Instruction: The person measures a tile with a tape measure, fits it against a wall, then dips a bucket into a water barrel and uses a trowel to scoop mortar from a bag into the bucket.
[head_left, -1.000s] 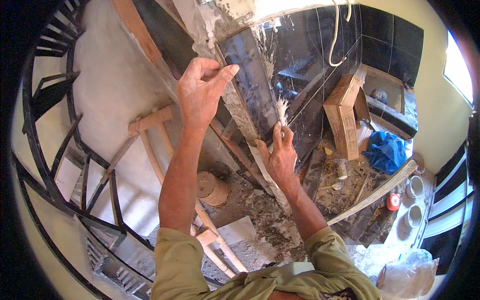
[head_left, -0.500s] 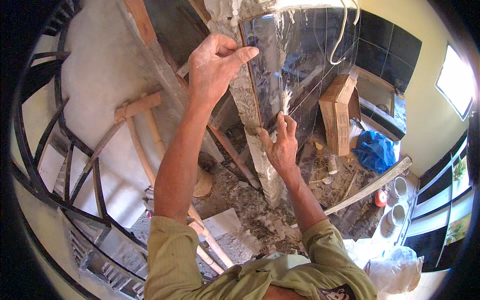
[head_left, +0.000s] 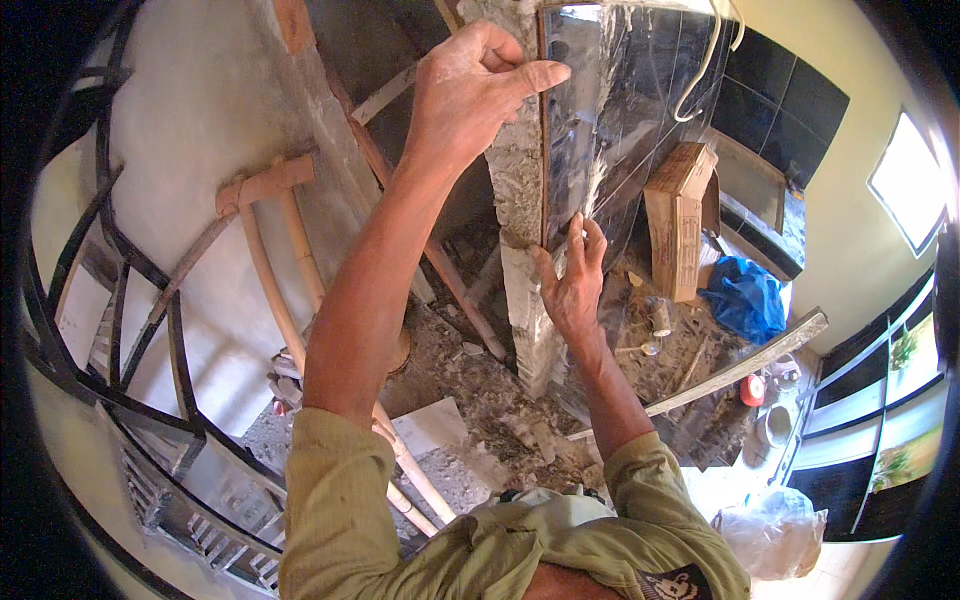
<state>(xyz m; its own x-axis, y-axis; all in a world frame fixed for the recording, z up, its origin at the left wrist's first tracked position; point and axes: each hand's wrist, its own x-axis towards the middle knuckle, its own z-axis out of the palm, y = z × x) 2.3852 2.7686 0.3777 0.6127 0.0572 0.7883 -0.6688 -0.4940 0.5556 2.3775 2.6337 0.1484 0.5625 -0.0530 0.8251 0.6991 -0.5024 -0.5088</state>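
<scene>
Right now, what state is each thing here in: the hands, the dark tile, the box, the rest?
left hand: raised, fingers pinching the dark tile's upper edge
right hand: lower down, fingers flat on the tile face
dark glossy tile: upright against the rough mortar column
mortar column: bare, crumbly
cardboard box: standing, flap open
blue bag: crumpled on the floor

Your left hand (head_left: 470, 95) is raised high, arm stretched, fingers curled with thumb extended. Your right hand (head_left: 572, 285) sits lower, fingers pointing up, pressed flat.
</scene>
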